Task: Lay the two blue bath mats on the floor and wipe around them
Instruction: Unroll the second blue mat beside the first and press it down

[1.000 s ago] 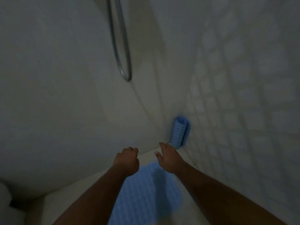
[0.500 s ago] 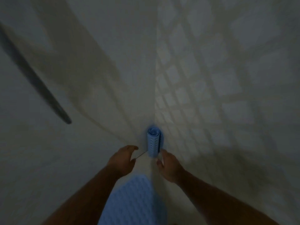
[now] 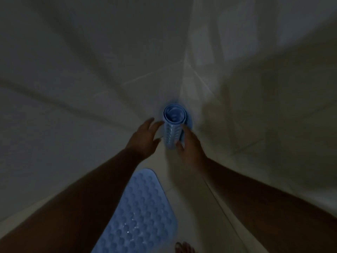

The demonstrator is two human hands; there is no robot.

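Note:
A rolled blue bath mat [image 3: 172, 128] stands upright in the corner where two pale walls meet. My right hand [image 3: 189, 147] is curled around its right side, fingers on the roll. On the roll's left, my left hand [image 3: 145, 137] has its fingers spread, fingertips just touching or nearly touching it. A second blue bath mat [image 3: 140, 216], bumpy and wet, lies flat on the floor below my arms.
The room is dim. Pale tiled walls [image 3: 82, 70] close in on both sides of the corner. A bare foot [image 3: 184, 248] shows at the bottom edge on the floor beside the flat mat.
Both hands have moved forward to the rolled mat; the right hand has closed on it. The view has tilted down and closer to the corner.

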